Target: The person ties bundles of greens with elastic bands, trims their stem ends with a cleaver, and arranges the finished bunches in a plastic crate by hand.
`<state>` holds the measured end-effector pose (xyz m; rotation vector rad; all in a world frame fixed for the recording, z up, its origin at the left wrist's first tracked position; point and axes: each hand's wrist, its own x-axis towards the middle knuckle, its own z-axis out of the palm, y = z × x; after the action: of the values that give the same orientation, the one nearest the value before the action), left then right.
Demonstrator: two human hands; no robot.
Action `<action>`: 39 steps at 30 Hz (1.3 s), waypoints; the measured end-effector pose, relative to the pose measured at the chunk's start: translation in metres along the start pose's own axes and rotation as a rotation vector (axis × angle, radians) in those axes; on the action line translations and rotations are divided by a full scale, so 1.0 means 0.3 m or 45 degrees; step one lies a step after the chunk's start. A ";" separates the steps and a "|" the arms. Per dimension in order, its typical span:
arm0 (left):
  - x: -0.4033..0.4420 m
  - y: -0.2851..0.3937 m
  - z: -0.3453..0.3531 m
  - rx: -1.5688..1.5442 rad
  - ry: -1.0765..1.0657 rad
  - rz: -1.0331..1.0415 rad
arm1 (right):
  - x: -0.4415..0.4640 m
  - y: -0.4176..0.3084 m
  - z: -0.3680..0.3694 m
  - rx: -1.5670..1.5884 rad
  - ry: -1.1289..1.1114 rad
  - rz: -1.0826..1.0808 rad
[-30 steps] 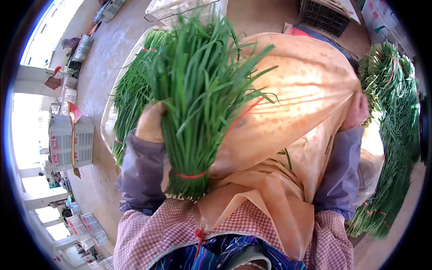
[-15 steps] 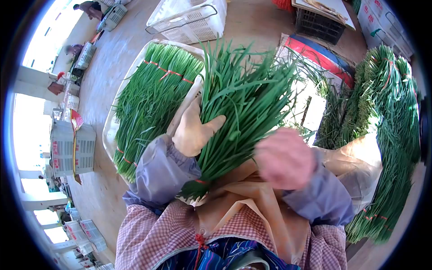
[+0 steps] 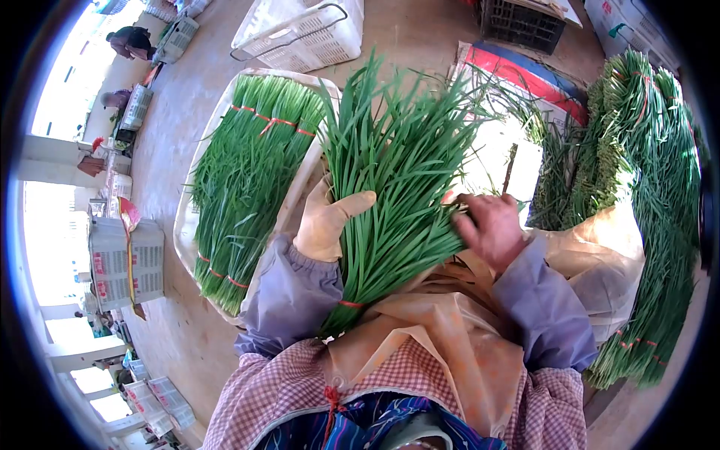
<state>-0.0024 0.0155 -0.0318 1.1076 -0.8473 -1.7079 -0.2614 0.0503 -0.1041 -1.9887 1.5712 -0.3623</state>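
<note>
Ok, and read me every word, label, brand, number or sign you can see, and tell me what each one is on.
No text can be read with certainty.
Large crate at left: red printed marks, too blurred to read.
Crates at lower left: red marks, too small to read.
Crate at top right: red marks, too small to read.

White tray (image 3: 183,217): we count one | Held green bunch (image 3: 390,187) right of tray: one | Red band (image 3: 350,304) around that bunch: one | Our left hand (image 3: 324,225) and right hand (image 3: 491,229), right of tray: two | White crate (image 3: 322,41) just beyond tray: one | Black crate (image 3: 521,26) beyond and right of tray: one
</note>
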 end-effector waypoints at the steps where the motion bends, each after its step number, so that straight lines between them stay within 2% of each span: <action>1: 0.000 0.001 -0.007 -0.023 -0.018 -0.016 | 0.004 0.067 0.009 -0.148 0.127 0.105; 2: 0.002 -0.004 -0.017 -0.013 -0.005 -0.016 | 0.009 0.123 0.016 -0.294 0.248 0.209; 4: 0.006 -0.021 -0.028 0.000 0.027 -0.023 | 0.003 0.130 -0.074 -0.381 0.823 0.057; 6: 0.002 -0.007 -0.016 -0.007 0.026 -0.029 | 0.001 0.053 -0.173 -0.125 1.131 -0.092; 7: 0.002 0.001 -0.010 -0.003 0.025 -0.039 | -0.003 -0.003 -0.198 0.137 1.154 -0.114; 8: 0.002 0.004 -0.006 -0.001 0.023 -0.049 | -0.005 -0.062 -0.218 0.264 1.140 -0.202; 10: 0.002 -0.005 -0.003 -0.034 0.042 -0.117 | 0.003 -0.152 -0.222 0.729 0.795 -0.326; 13: 0.002 -0.012 0.008 0.014 0.039 -0.100 | 0.096 -0.202 -0.164 0.813 0.658 -0.516; 14: 0.002 -0.014 0.014 0.044 0.034 -0.076 | 0.111 -0.222 -0.150 0.965 0.602 -0.472; 16: -0.002 -0.017 0.019 0.041 0.033 -0.053 | 0.127 -0.247 -0.162 0.957 0.435 -0.479; 18: -0.003 -0.024 0.013 0.079 0.020 -0.016 | 0.150 -0.286 -0.171 0.858 0.252 -0.366; 22: 0.002 -0.041 -0.005 0.057 0.113 -0.097 | 0.235 -0.282 -0.077 0.203 0.696 -0.703; 24: 0.001 -0.032 0.000 0.138 0.118 -0.064 | 0.261 -0.244 -0.061 0.231 0.791 -0.634; 26: 0.003 -0.037 0.002 0.170 0.126 -0.038 | 0.282 -0.194 -0.081 0.522 0.963 -0.415; 28: 0.008 -0.045 -0.003 0.218 0.121 -0.026 | 0.265 -0.135 -0.130 0.813 0.906 -0.162; 31: 0.019 -0.051 0.002 0.311 0.098 0.032 | 0.175 -0.206 -0.167 0.873 0.808 -0.148; 32: 0.022 -0.049 0.005 0.364 0.097 0.031 | 0.156 -0.231 -0.144 0.976 0.720 -0.250; 34: 0.025 -0.047 0.011 0.473 0.094 0.023 | 0.159 -0.276 -0.120 0.725 0.513 -0.622; 36: 0.023 -0.053 0.014 0.567 0.121 0.054 | 0.183 -0.307 -0.078 0.453 0.458 -0.885; 39: 0.033 -0.084 0.006 0.609 0.103 0.232 | 0.201 -0.350 -0.053 0.129 0.352 -0.821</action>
<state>-0.0139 0.0153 -0.0564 1.3540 -1.3050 -1.3325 -0.1698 0.0037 -0.0381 -2.3999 0.9833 -0.9799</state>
